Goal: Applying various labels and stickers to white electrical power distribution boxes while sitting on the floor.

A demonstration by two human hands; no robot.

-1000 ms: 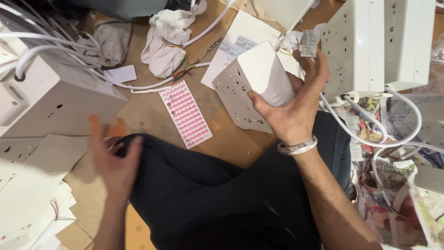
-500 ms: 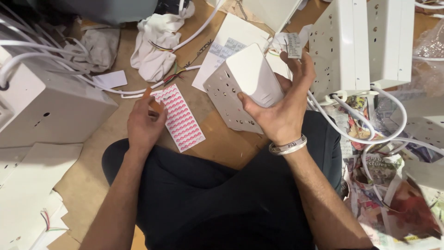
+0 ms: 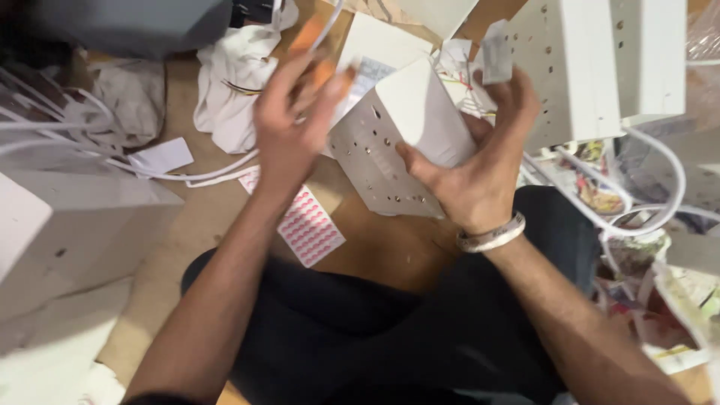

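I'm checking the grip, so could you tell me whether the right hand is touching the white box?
Touching: the head view shows the right hand wrapped around the white box.

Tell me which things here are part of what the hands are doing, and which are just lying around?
In use:
- white perforated metal box, gripped by the right hand
- left hand, raised at the box's top edge
- sheet of pink round stickers

Lying about:
- crumpled white cloth
- white cables
- tall white perforated panel

Brown cardboard-covered floor (image 3: 375, 251). Directly on it: 1 pink sticker sheet (image 3: 307, 225), below the left hand's fingers (image 3: 289, 82); white cloth (image 3: 232, 82) just left of them; white cables (image 3: 202, 174) and 1 white card (image 3: 161, 156) farther left.
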